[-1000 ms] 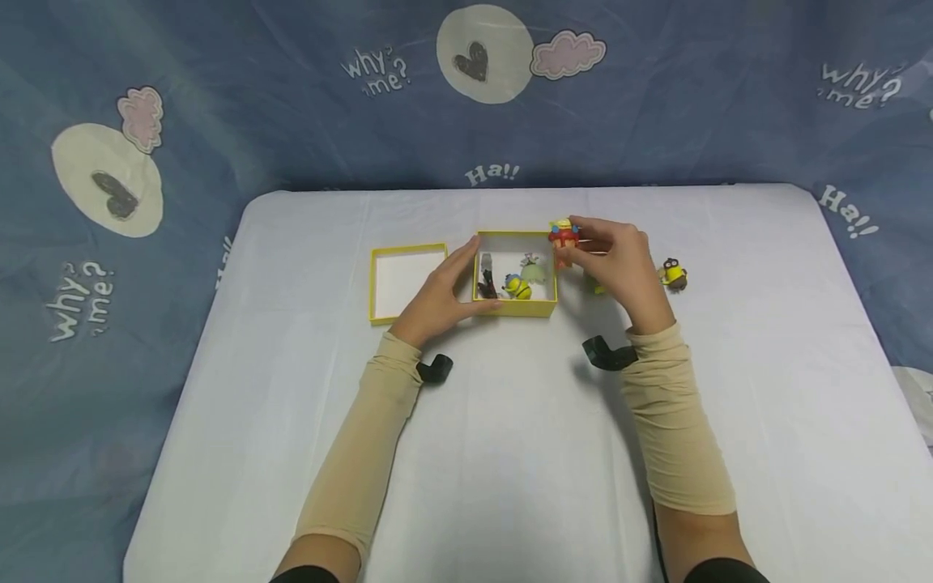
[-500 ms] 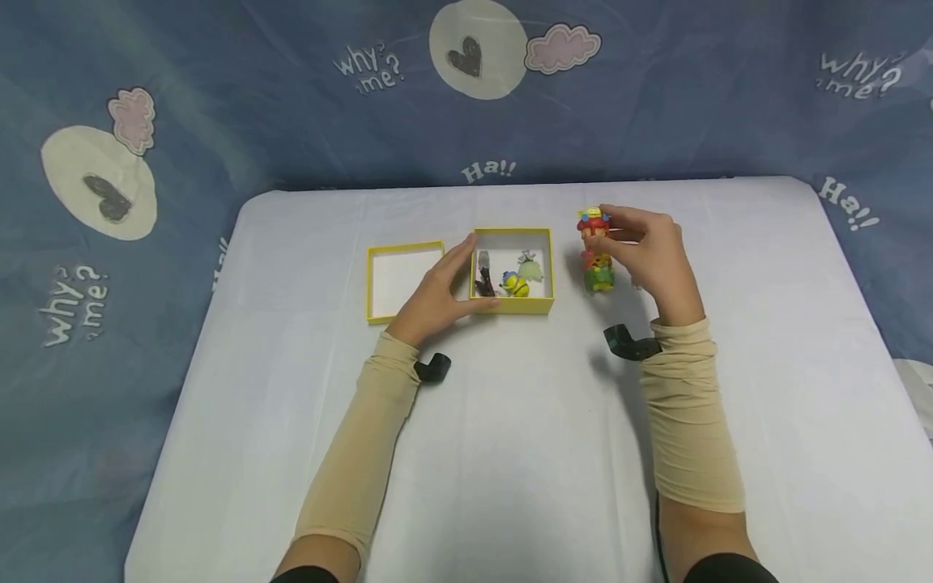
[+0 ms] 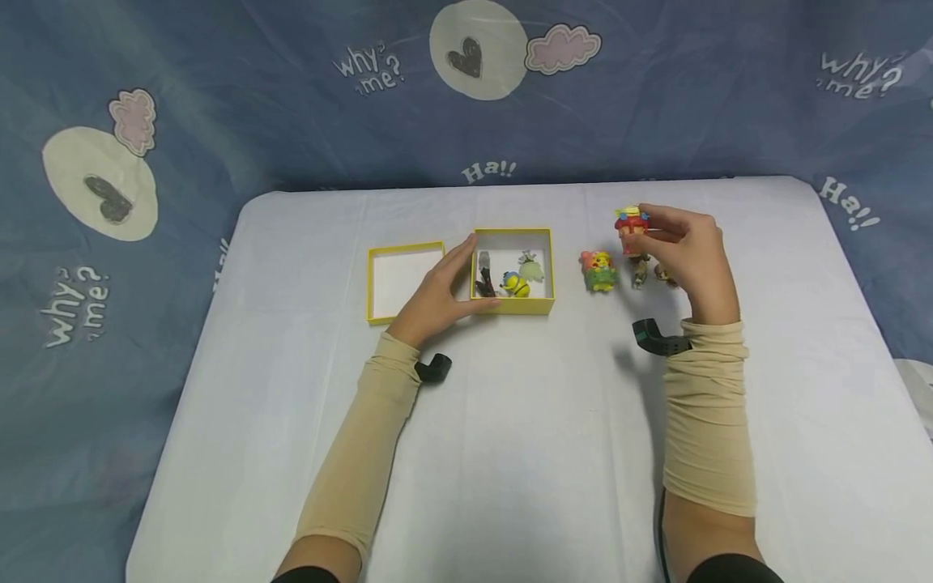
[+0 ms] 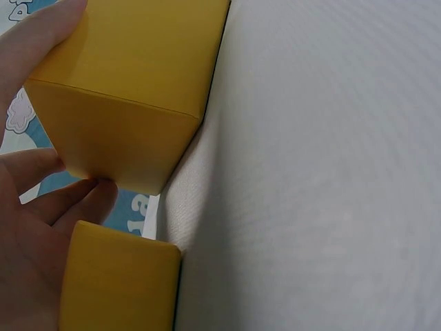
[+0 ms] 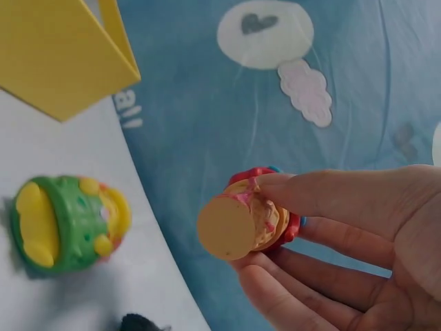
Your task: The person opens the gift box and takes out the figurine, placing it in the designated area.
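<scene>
My left hand (image 3: pixel 440 293) grips the left end of an open yellow box (image 3: pixel 528 307), thumb at the front wall and fingers along the side. In the left wrist view, the thumb and fingertips touch the box's yellow walls (image 4: pixel 131 48). Inside it lie a yellow-and-blue figurine (image 3: pixel 516 284), a pale green one (image 3: pixel 530 269) and a dark slim one (image 3: pixel 485 279). My right hand (image 3: pixel 688 251) pinches a red and tan toy figurine (image 3: pixel 631 223) with a yellow top, held above the table. Its flat round tan base (image 5: pixel 226 227) faces the right wrist camera.
A green, yellow and pink figurine (image 3: pixel 599 272) stands on the table right of the box. Beyond it are a small greyish-brown figurine (image 3: pixel 640 272) and another (image 3: pixel 663 274), partly behind my right hand. The yellow-rimmed lid (image 3: pixel 369 283) lies left of the box.
My right hand has carried the red figurine rightward, from beside the box's right edge to past the green figurine, uncovering that one. My left hand stays on the box.
</scene>
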Demonstrator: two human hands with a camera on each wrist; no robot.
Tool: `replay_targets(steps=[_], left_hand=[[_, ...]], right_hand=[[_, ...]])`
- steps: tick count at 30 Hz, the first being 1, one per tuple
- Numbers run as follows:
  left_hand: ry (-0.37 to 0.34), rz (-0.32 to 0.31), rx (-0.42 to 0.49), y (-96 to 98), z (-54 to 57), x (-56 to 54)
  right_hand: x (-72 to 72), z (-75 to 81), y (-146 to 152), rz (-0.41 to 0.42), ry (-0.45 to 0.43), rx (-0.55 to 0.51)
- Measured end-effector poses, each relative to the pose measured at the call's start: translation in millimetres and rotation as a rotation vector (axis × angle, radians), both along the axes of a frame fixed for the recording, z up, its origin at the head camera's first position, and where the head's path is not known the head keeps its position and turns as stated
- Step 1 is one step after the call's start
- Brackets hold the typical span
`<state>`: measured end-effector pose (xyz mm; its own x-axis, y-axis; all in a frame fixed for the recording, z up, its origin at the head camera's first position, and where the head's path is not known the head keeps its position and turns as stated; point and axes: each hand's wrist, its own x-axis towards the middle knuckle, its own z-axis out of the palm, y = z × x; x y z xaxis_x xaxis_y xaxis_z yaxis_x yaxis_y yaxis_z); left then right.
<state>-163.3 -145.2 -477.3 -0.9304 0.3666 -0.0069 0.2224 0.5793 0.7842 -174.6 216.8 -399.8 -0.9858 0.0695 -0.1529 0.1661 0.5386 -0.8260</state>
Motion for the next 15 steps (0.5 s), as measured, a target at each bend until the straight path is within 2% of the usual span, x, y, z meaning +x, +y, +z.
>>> replay_targets(steps=[8, 15], left_hand=[[-0.002, 0.000, -0.001, -0.7, -1.0, -0.2], [-0.013, 0.005, -0.003, -0.4, 1.2, 0.9]], right_hand=[[2.1, -2.7, 17.4, -0.057, -0.030, 0.022], [2.4, -6.5, 31.3, -0.107, -0.082, -0.015]])
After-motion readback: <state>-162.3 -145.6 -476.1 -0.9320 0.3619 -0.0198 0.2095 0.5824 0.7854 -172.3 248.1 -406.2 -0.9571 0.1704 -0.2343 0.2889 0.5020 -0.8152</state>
